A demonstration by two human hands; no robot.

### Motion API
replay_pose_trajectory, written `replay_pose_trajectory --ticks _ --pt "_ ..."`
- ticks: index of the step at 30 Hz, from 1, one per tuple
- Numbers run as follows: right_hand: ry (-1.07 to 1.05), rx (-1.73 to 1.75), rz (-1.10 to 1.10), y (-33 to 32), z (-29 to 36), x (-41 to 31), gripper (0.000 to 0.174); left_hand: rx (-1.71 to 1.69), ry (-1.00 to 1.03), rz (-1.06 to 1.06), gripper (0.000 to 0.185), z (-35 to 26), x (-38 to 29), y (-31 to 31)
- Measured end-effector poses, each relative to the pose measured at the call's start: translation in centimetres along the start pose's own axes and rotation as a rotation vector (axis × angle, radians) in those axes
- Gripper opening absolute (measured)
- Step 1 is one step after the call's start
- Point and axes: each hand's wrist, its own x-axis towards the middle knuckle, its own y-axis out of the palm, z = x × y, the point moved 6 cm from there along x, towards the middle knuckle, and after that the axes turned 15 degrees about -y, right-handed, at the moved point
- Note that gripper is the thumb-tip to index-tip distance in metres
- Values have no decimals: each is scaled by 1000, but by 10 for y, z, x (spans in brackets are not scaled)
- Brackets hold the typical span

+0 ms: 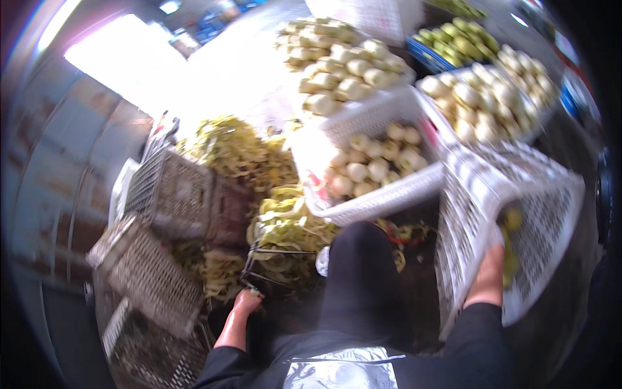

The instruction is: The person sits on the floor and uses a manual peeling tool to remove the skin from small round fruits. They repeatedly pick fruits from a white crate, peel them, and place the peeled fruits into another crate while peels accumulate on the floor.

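Note:
My right hand (495, 237) reaches in at the opening of a white perforated plastic crate (464, 204) that is tipped on its side. Yellow-green fruits or vegetables (510, 262) lie inside it, just beyond my wrist. Blur and the crate's rim hide the fingers, so their grip is unclear. Low on the left, my left hand (249, 300) is curled beside a thin metal frame (249, 265); a small pale thing shows at its fingers, too blurred to name. Between that hand and my dark-trousered knee (362, 257) lies a heap of yellow-green peel strips (286, 221).
Ahead stands a white crate (379, 197) partly filled with peeled, pale round produce (376, 167). Fuller piles (350, 73) rise behind it. A blue crate (430, 56) carries green unpeeled produce. Dirty plastic crates (150, 274) stack at left, near a rusty metal wall (63, 160).

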Motion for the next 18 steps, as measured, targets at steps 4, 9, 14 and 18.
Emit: replay_pose_trajectory --ticks 4,9,14,18 --pt "1 -273 -97 -8 -11 -6 70 -41 12 46 21 -8 0 5" --pt "47 -244 -208 -21 -12 -58 74 -121 -23 44 20 -6 -2 6" --pt "96 61 -346 -19 -6 -122 78 -110 3 -16 25 -4 0 7" --pt "48 599 -450 -18 15 -166 82 -112 81 -70 18 -8 4 5"
